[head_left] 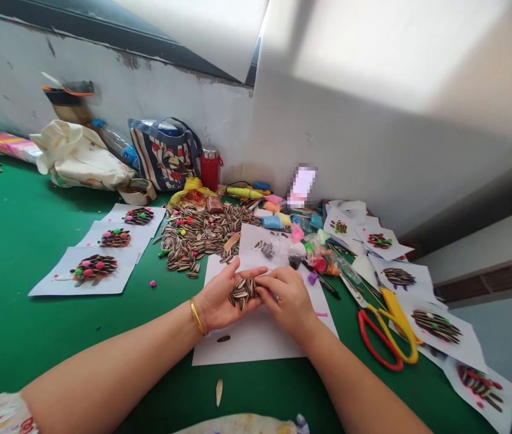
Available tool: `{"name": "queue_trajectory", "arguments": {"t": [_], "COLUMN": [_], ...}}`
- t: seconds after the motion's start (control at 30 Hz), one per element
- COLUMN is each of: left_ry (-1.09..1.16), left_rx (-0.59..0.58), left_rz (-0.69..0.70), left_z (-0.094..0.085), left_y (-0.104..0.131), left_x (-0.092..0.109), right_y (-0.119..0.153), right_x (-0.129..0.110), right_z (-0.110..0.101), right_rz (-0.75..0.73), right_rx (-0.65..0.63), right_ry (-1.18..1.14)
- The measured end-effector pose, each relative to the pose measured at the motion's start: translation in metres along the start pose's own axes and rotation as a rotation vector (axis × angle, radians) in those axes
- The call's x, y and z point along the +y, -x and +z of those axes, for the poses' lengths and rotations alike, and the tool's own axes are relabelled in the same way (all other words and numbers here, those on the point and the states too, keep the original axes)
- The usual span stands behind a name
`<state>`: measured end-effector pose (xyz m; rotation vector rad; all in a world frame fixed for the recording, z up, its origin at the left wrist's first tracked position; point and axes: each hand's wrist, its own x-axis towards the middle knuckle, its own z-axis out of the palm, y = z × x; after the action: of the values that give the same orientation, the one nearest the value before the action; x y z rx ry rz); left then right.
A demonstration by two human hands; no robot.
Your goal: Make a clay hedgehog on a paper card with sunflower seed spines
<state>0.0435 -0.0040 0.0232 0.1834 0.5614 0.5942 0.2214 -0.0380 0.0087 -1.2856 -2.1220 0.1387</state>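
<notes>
A small heap of striped sunflower seeds rests in my left hand, which is turned palm up and cupped, with a gold bracelet at the wrist. My right hand meets it from the right, its thumb and fingertips pinched on a seed at the heap's edge. Both hands are over a white paper sheet; one dark seed lies on it near the front. Behind them is a large pile of sunflower seeds mixed with small coloured balls.
Red-and-yellow scissors lie to the right beside several seed-decorated sheets. At left are three more decorated sheets. Coloured clay packets, a red flask and a striped bag stand toward the wall. A pale seed lies in front.
</notes>
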Motion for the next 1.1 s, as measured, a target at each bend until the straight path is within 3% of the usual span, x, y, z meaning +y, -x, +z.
{"name": "queue_trajectory", "arguments": {"t": [0.2, 0.4, 0.63, 0.83, 1.0, 1.1], "left_ry": [-0.004, -0.11, -0.315, -0.423, -0.435, -0.392], "left_rx": [0.005, 0.034, 0.073, 0.052, 0.106, 0.158], "left_rz": [-0.007, -0.048, -0.085, -0.04, 0.029, 0.076], "left_z": [0.001, 0.003, 0.005, 0.003, 0.005, 0.005], "left_y": [-0.001, 0.002, 0.005, 0.004, 0.004, 0.002], "left_x": [0.0, -0.001, -0.004, -0.005, -0.004, -0.001], "right_y": [0.0, 0.003, 0.005, 0.009, 0.004, 0.003], "right_x": [0.0, 0.002, 0.001, 0.003, 0.027, 0.048], "right_z": [-0.002, -0.004, -0.005, 0.001, -0.011, -0.014], "right_rz": [0.029, 0.12, 0.12, 0.308, 0.332, 0.461], "right_rx": [0.054, 0.128, 0.062, 0.091, 0.212, 0.131], "right_ry": [-0.073, -0.305, -0.388, -0.578, -0.39, -0.293]}}
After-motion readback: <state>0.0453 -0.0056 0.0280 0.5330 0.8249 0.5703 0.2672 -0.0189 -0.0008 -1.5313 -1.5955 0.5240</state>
